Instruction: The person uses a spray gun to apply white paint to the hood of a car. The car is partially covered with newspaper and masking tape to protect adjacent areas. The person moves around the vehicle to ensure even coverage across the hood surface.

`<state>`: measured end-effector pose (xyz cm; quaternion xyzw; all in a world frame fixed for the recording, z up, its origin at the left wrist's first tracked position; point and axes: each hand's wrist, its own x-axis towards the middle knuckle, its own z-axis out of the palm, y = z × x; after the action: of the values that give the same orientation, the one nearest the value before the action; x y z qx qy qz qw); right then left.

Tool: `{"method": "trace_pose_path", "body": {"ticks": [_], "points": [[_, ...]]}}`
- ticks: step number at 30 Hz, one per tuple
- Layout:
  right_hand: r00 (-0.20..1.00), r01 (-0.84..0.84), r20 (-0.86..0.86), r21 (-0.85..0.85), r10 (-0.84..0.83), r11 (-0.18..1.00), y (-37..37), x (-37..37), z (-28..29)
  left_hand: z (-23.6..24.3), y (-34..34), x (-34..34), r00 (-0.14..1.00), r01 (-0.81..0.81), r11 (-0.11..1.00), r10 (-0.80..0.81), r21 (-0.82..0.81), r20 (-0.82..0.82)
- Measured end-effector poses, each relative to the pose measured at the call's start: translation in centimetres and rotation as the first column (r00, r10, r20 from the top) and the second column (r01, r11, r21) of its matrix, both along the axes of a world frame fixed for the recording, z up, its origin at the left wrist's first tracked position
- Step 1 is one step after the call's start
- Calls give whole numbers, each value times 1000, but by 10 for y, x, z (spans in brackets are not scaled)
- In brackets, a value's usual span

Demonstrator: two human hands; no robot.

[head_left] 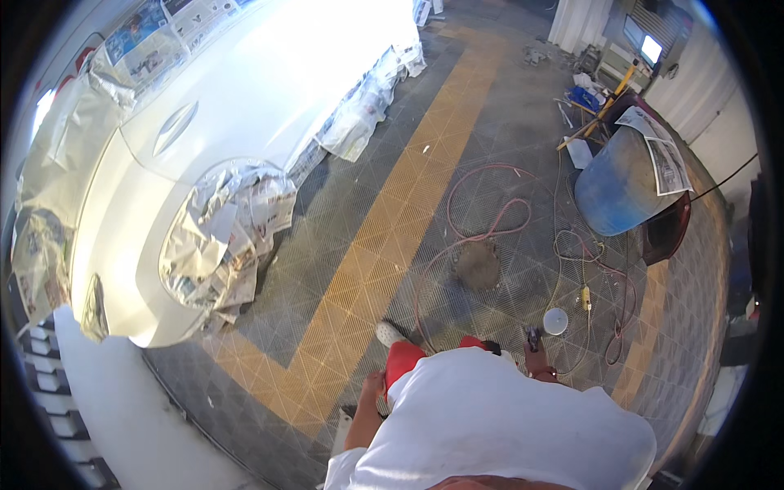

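My right hand point(536, 353) is closed on a small dark purple tool point(533, 336), apparently a spray gun, just left of a round whitish container point(555, 321) on the floor. My left hand point(373, 384) hangs beside my red shorts point(402, 363) with curled fingers; whether it holds anything I cannot make out. Ahead on the left stands a white car point(131, 204), its wheel area covered with crumpled newspaper point(216, 237) and more paper and sheeting over other parts.
Loose red hose point(498, 230) and thin cables lie on the patterned grey and yellow floor point(384, 245). At the right are a blue drum point(604, 192) with newspaper on top, a dark red part behind it, clutter, and a lit screen point(651, 49) near the back wall.
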<state>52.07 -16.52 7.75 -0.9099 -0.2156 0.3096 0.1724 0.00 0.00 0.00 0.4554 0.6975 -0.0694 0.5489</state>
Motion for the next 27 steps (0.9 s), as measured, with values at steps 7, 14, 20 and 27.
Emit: {"method": "trace_pose_path", "body": {"ticks": [7, 14, 20, 27], "points": [[946, 307, -189, 246, -265, 919, 136, -118, -33, -2, 108, -182, 899, 418, 863, -348, 285, -265], [850, 526, -131, 177, -510, 832, 196, -142, -58, 18, 223, -210, 984, 90, 995, -81, 50, -158], [743, 648, -215, -4, -633, 762, 262, -145, -86, 9, 345, -173, 908, 411, 910, -404, 52, -111], [682, 714, 91, 131, -726, 688, 361, -111, -128, 42, 491, -89, 907, 415, 910, -412, 13, -85]]}}
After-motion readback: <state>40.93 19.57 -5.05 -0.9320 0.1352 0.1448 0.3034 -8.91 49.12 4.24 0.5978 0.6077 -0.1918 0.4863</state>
